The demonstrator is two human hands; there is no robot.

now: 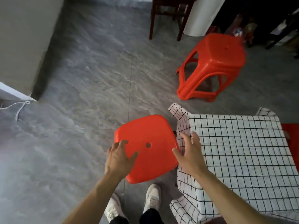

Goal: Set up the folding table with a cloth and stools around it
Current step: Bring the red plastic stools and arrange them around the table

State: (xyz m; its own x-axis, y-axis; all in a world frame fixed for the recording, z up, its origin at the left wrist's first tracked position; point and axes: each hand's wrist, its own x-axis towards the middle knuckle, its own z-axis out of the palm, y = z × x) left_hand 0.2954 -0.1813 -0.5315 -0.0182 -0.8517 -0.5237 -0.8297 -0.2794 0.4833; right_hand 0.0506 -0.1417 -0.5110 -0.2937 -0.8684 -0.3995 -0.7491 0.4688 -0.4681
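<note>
1. Head view, step: we judge the stool-placing stage under way. The desk (275, 207) wears its checked cloth (234, 151); a red stool (145, 147) stands just beside its left edge.
2. Grips: left hand (119, 157) spread over the seat, right hand (189, 152) spread at the seat's edge, neither clasping anything.
3. Stock: stacked red stools (213, 65) stand apart on the floor (80, 78); another red edge (291, 136) shows behind the desk.
4. Next: fetch from the stack.

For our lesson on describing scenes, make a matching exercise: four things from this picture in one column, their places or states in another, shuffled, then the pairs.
1. near stool
2. far stool
3. cloth
4. left hand

A. covers the table
B. beyond the table corner
C. under both hands
D. open, over a red seat

Pairs: 1-C, 2-B, 3-A, 4-D
</note>
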